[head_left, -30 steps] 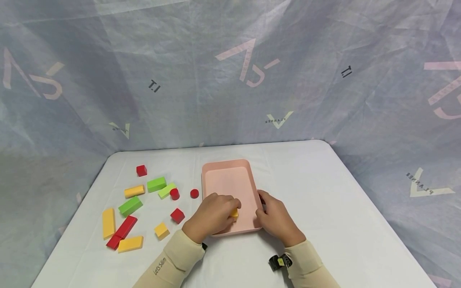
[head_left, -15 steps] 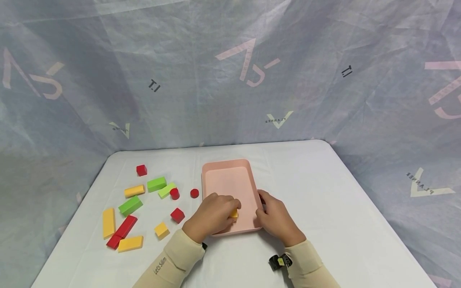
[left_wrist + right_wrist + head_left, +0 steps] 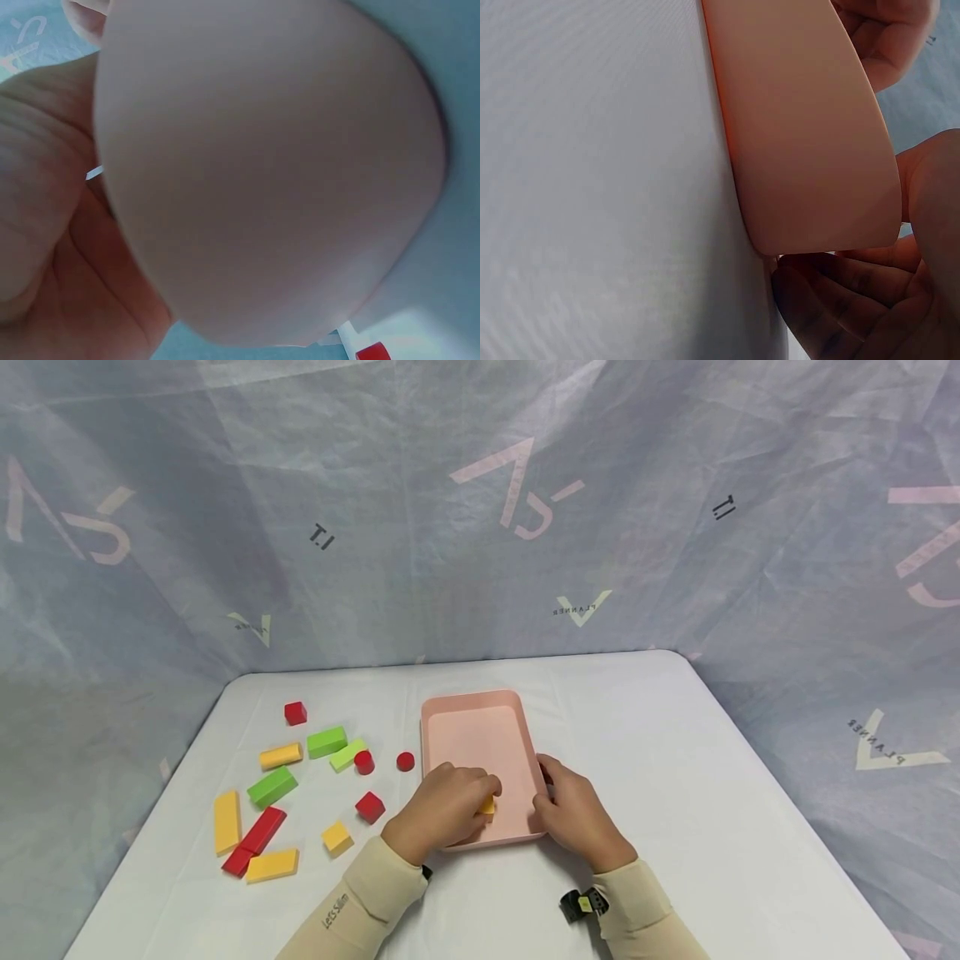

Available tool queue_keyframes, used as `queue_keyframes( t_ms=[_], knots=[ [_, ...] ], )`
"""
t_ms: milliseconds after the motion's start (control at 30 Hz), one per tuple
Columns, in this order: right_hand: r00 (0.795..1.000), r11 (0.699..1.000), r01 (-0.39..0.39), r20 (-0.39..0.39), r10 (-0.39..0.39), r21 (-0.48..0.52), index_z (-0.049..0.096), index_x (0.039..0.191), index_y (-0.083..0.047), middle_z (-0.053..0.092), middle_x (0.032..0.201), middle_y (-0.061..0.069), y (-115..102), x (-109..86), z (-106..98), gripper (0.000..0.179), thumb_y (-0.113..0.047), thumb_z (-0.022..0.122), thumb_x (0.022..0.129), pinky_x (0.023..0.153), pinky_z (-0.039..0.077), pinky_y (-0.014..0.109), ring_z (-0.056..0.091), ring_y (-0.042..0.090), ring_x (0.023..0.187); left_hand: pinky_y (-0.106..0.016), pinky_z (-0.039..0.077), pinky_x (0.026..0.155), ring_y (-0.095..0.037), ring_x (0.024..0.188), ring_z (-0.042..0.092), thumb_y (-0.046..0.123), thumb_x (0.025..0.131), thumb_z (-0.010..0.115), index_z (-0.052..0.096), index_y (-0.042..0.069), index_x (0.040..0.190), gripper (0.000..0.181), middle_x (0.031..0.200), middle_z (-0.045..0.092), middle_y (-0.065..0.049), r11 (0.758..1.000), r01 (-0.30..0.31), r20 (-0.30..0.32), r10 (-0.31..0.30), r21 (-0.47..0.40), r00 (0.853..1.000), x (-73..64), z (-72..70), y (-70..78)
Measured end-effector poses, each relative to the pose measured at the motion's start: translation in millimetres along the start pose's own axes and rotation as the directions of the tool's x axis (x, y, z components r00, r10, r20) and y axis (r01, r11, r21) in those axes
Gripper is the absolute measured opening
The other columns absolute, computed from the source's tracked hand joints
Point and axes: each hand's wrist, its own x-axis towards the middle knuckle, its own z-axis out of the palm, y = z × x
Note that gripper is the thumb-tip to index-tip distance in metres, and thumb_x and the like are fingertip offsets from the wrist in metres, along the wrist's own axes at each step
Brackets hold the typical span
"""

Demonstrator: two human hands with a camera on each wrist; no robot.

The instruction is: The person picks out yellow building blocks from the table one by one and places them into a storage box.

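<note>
A shallow pink tray (image 3: 477, 731) lies on the white table. My left hand (image 3: 446, 803) reaches over its near left corner and pinches a yellow block (image 3: 487, 807) low inside it; most of the block is hidden by the fingers. At the tray's right side, my right hand (image 3: 579, 814) grips the wall, thumb on the inner side and fingers outside. The tray's outer wall (image 3: 270, 172) fills most of the left wrist view. In the right wrist view the fingers (image 3: 855, 296) of my right hand curl against the tray wall (image 3: 810, 142).
Left of the tray lie scattered blocks: a red cube (image 3: 370, 807), a yellow cube (image 3: 337, 840), a red disc (image 3: 405, 762), a red cylinder (image 3: 363, 763), a green block (image 3: 272, 787), a long red block (image 3: 263, 832) and several others. A grey printed cloth (image 3: 480, 568) hangs behind the table.
</note>
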Motion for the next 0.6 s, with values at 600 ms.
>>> queue_keyframes(
  t_ms=[600],
  knots=[
    [1.0, 1.0, 0.006, -0.001, -0.006, -0.013, 0.053, 0.148, -0.009, 0.069, 0.134, 0.007, -0.7, 0.1, -0.2, 0.056, -0.008, 0.058, 0.092, 0.099, 0.054, 0.043, 0.066, 0.019, 0.119, -0.031, 0.048, 0.07, -0.008, 0.072, 0.06, 0.022, 0.079, 0.083, 0.076, 0.018, 0.105, 0.027, 0.085, 0.069, 0.009, 1.0, 0.001, -0.009, -0.001, 0.0, 1.0, -0.1, -5.2, -0.8]
  ],
)
